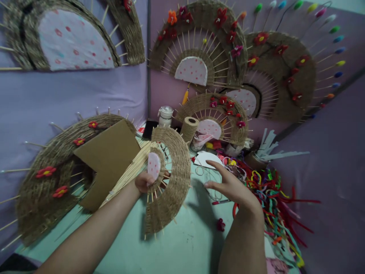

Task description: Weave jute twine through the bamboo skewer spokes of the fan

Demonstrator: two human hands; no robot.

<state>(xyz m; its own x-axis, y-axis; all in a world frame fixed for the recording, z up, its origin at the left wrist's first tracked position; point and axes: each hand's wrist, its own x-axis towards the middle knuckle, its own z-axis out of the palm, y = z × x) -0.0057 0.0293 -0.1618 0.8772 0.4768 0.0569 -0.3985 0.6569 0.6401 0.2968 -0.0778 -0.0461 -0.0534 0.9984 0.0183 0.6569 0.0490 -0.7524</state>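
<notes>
My left hand is closed around the base of a woven twine fan, its thumb on the dotted white half-circle patch. The fan is held upright on its side, with thin sticks poking out past its curved rim. To the right, my right hand hovers above the table with thumb and fingers apart, holding nothing. Below it lie a loose thin cord and a small dark red flower. A white half-circle card lies just beyond its fingertips.
Colourful pipe cleaners heap at the right, near a holder of white strips. A twine spool and a lidded jar stand behind. Brown cardboard and thin sticks lie left. Finished fans line the walls.
</notes>
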